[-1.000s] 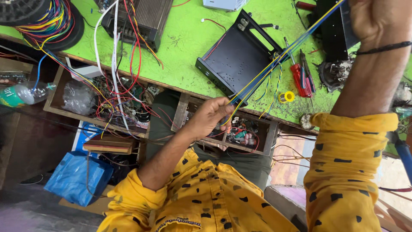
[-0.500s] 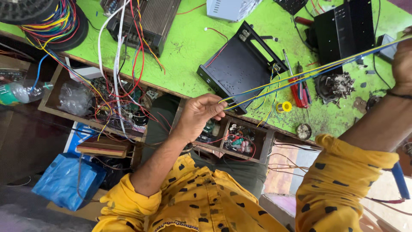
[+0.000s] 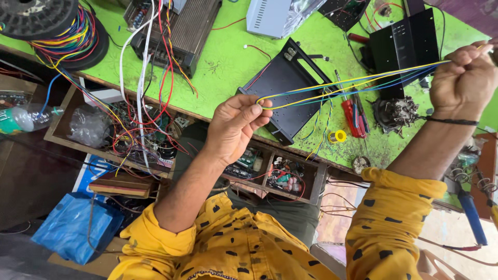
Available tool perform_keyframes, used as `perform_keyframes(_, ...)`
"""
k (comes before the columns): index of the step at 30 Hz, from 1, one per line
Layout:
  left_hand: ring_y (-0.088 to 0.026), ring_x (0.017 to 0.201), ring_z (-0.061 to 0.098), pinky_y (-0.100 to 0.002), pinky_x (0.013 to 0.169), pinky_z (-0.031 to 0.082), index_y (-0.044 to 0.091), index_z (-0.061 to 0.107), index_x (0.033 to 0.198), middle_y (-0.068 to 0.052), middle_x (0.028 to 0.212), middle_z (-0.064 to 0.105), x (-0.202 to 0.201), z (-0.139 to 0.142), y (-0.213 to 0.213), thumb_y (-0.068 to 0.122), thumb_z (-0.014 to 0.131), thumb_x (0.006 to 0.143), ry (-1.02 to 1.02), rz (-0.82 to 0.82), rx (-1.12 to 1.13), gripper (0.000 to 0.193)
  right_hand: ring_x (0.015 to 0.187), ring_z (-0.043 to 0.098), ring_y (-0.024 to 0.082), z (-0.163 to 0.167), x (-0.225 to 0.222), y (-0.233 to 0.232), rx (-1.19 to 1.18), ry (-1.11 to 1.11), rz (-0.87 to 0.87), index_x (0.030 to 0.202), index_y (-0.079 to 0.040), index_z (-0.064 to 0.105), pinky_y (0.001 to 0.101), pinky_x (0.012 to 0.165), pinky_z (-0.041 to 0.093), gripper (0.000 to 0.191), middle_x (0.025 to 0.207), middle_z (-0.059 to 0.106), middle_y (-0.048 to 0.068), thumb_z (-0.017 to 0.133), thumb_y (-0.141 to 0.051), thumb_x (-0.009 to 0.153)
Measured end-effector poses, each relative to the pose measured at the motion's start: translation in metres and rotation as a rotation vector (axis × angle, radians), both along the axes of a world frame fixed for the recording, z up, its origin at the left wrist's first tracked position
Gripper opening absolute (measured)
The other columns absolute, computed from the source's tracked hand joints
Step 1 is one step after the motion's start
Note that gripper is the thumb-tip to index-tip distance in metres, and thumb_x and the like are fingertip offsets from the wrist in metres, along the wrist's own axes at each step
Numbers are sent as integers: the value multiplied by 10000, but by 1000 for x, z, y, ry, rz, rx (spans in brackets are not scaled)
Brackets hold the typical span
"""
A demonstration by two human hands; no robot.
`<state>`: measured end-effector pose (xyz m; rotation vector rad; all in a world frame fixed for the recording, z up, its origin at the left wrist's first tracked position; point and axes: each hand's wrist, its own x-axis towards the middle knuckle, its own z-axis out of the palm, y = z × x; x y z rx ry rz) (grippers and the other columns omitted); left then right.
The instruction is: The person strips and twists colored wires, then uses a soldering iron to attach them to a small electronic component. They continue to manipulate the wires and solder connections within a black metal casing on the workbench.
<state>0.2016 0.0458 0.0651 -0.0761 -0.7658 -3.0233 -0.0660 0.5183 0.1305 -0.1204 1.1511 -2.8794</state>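
Two hands holding one bundle of thin wires [image 3: 353, 85], yellow, blue and green, pulled taut above a bright green tabletop [image 3: 228, 67]. Spreading across that tabletop: a ribbed dark metal unit [image 3: 187, 31] at the far edge, a black open chassis [image 3: 282, 91] lying flat under the bundle's lower end, a second black bracket [image 3: 410, 46] farther right. Sitting at the top corner, a spool of multicoloured wire [image 3: 57, 31]; hanging below the tabletop edge, open compartments crammed with red and white leads. Resting by the chassis, red-handled pliers [image 3: 353, 111] and a small yellow tape roll [image 3: 338, 136]. Running long axis from lower left up to upper right, the bundle spanning the whole gap between the hands. Pinching its looped lower end between thumb and fingers, the left hand [image 3: 233, 127], closer to the body and lower. Gripping the upper end in a closed fist, the right hand [image 3: 461, 78], raised higher and farther out.
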Motion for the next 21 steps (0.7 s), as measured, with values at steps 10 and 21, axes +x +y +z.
perform_keyframes(10,-192,1024,703,-336,962,568,-31,698,1174,-126,1132,736,2,1,10,20,691,995,-23,-21,63,186,725,507,115,-10,7,1,-30,-39,-15,1270,-61,584,203,630,446,205,901,545,34,389,-61,1209)
perform_keyframes(21,-198,1037,704,-344,976,568,-45,702,1147,-139,1114,737,9,6,4,9,699,986,10,-14,25,170,700,514,129,-16,15,-15,-31,-47,-48,1233,-42,571,210,622,458,130,881,544,52,443,-64,1237)
